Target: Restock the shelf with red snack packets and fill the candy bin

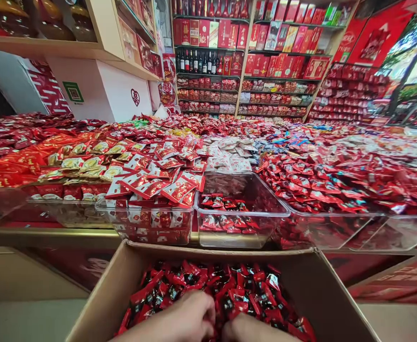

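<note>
Both of my hands reach down into an open cardboard box filled with small red-and-black wrapped candies. My left hand has its fingers curled down and inward among the candies, near the middle of the pile. Close beside it on the right, my right hand is sunk into the candies, its fingers hidden. Just beyond the box, a clear plastic bin holds a low layer of similar red-and-black packets, well below its rim.
Left of that bin stands a clear bin heaped with red-and-white packets. More red packets pile up at the right. A metal-edged counter runs behind the box. Shelves of bottles and gift boxes stand at the back.
</note>
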A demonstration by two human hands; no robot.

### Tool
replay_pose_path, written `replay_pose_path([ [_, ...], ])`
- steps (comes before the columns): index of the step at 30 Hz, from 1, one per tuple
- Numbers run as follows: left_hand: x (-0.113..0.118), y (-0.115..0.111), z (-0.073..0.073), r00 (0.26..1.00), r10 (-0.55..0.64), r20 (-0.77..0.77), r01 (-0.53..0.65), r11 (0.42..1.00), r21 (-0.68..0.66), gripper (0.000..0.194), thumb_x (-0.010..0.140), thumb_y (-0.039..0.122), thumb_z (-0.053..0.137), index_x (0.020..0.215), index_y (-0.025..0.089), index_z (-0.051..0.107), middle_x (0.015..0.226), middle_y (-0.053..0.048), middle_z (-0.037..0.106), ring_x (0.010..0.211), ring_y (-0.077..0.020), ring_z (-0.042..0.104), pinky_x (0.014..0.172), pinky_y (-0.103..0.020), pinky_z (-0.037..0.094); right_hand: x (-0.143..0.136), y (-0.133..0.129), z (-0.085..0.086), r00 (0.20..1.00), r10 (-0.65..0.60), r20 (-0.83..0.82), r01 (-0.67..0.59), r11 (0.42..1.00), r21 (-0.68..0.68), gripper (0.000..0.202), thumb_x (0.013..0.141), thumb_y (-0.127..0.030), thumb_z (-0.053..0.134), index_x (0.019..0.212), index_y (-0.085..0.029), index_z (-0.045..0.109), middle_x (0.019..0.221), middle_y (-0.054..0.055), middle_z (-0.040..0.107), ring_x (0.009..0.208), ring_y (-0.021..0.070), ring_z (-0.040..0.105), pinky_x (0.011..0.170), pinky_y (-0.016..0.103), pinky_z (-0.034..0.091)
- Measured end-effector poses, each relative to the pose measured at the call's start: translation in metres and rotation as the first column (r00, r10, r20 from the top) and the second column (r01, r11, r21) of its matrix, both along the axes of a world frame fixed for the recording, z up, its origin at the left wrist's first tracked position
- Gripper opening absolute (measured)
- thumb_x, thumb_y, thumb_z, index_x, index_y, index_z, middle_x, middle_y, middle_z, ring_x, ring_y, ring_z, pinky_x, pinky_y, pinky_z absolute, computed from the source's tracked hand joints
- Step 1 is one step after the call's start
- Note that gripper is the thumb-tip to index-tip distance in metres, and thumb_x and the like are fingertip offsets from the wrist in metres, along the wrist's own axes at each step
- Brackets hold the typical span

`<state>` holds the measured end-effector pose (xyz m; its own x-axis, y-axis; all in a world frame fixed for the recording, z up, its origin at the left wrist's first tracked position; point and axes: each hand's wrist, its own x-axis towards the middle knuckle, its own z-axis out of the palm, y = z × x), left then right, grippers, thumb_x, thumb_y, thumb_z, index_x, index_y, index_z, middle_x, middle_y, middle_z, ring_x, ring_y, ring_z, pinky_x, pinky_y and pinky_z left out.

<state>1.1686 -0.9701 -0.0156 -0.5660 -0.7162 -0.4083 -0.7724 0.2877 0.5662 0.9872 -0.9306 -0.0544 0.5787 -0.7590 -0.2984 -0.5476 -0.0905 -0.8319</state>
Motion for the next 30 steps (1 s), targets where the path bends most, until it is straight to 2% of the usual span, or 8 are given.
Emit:
replay_pose_path([
  [2,-0.004,-0.011,0.009,0.984,0.122,-0.13,-0.126,0.992,-0.023,0.019,0.059,0.017,0.05,0.076,0.019,0.059,0.075,0.0,0.056,0.07,-0.0145,0.049,0.062,-0.024,0.036,-0.008,-0.006,0.012,0.992,-0.123,0.013,0.123,0.992,-0.004,0.005,0.058,-0.018,0.057,0.061,-0.021,0.056,0.051,-0.007,0.048,0.049,0.0074,0.043,0.042,0.018,0.029],
  [5,-0.009,-0.023,0.02,0.913,0.218,-0.345,-0.19,0.975,0.114,0.034,0.06,0.007,0.041,0.09,0.016,0.055,0.075,0.0,0.052,0.067,-0.0111,0.045,0.061,-0.022,0.036,-0.019,-0.016,0.031,0.918,-0.341,0.203,0.322,0.939,0.12,0.013,0.064,-0.026,0.057,0.07,-0.017,0.051,0.057,-0.004,0.05,0.052,0.0082,0.045,0.048,0.019,0.034],
  [8,-0.015,-0.022,0.028,0.828,0.298,-0.474,-0.131,0.926,0.354,0.037,0.064,0.008,0.043,0.101,0.014,0.049,0.075,0.001,0.05,0.066,-0.0092,0.043,0.06,-0.021,0.035,-0.025,-0.021,0.041,0.823,-0.448,0.349,0.37,0.889,0.269,0.023,0.068,-0.036,0.057,0.071,-0.016,0.047,0.055,-0.004,0.048,0.049,0.0072,0.043,0.048,0.019,0.033],
  [11,-0.021,-0.013,0.034,0.769,0.314,-0.556,0.007,0.867,0.499,0.034,0.069,0.022,0.054,0.101,0.014,0.048,0.075,0.0,0.052,0.068,-0.0095,0.045,0.063,-0.021,0.035,-0.025,-0.019,0.044,0.8,-0.466,0.377,0.364,0.877,0.313,0.031,0.064,-0.042,0.061,0.071,-0.015,0.047,0.055,-0.005,0.048,0.048,0.0068,0.042,0.048,0.019,0.033],
  [19,-0.021,-0.011,0.036,0.794,0.416,-0.444,-0.213,0.873,0.438,0.044,0.073,0.053,0.042,0.066,0.012,0.055,0.058,0.003,0.051,0.049,-0.0062,0.035,0.048,-0.02,0.026,-0.017,-0.011,0.053,0.801,-0.449,0.396,0.347,0.887,0.305,0.035,0.069,-0.049,0.053,0.069,-0.014,0.049,0.055,-0.003,0.052,0.051,0.0083,0.049,0.052,0.021,0.038],
  [22,-0.02,-0.012,0.039,0.766,0.459,-0.451,-0.21,0.84,0.499,0.043,0.072,0.053,0.043,0.067,0.012,0.055,0.058,0.004,0.05,0.047,-0.006,0.035,0.048,-0.02,0.026,-0.014,-0.01,0.055,0.762,-0.476,0.439,0.364,0.876,0.317,0.036,0.069,-0.05,0.052,0.069,-0.015,0.048,0.055,-0.002,0.054,0.052,0.0101,0.053,0.052,0.023,0.04],
  [25,-0.019,-0.014,0.041,0.776,0.437,-0.455,-0.206,0.857,0.473,0.043,0.072,0.053,0.042,0.068,0.012,0.056,0.06,0.003,0.052,0.052,-0.0076,0.039,0.052,-0.02,0.03,-0.012,-0.01,0.053,0.747,-0.497,0.442,0.395,0.866,0.308,0.038,0.069,-0.053,0.05,0.071,-0.016,0.046,0.054,-0.002,0.054,0.052,0.0124,0.055,0.051,0.024,0.042],
  [30,-0.019,-0.015,0.042,0.805,0.335,-0.49,-0.143,0.911,0.387,0.036,0.07,0.047,0.049,0.076,0.012,0.057,0.068,0.001,0.054,0.064,-0.011,0.044,0.061,-0.023,0.034,-0.018,-0.011,0.054,0.838,-0.433,0.332,0.411,0.901,0.138,0.032,0.074,-0.048,0.047,0.07,-0.016,0.047,0.051,-0.003,0.052,0.05,0.0107,0.051,0.051,0.022,0.038],
])
